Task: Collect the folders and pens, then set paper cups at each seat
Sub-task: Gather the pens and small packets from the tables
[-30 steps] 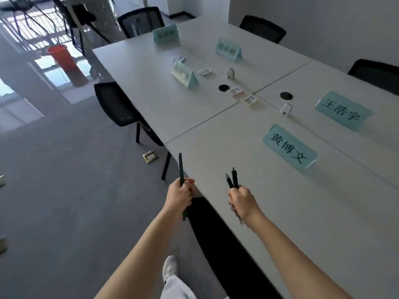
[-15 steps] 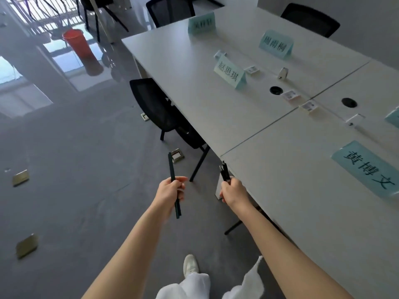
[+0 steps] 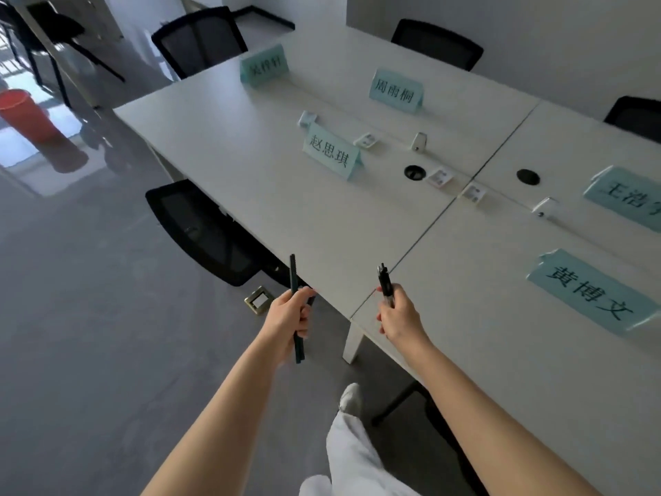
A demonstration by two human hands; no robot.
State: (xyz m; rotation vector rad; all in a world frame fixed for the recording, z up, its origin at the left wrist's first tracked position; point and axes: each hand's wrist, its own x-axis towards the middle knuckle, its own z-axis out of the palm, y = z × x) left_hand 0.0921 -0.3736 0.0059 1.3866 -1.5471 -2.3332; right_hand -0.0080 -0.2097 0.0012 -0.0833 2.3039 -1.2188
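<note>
My left hand (image 3: 289, 316) is closed around a long dark pen (image 3: 294, 277) held upright, just off the near edge of the white table (image 3: 272, 195). My right hand (image 3: 398, 315) grips a small bunch of dark pens (image 3: 384, 281), tips up, over the table's near edge by the seam between two desks. No folders or paper cups show in this view.
Teal name cards (image 3: 331, 152) (image 3: 590, 291) (image 3: 395, 91) (image 3: 264, 66) stand along the table, with small white labels and two round cable holes (image 3: 414, 172). Black chairs (image 3: 204, 230) (image 3: 200, 41) (image 3: 436, 42) ring the table. A red bucket (image 3: 19, 112) and a floor socket (image 3: 258, 299) are at left.
My view has shifted along the table toward its far end. Both hands keep their pens and now sit a little closer to the table edge.
</note>
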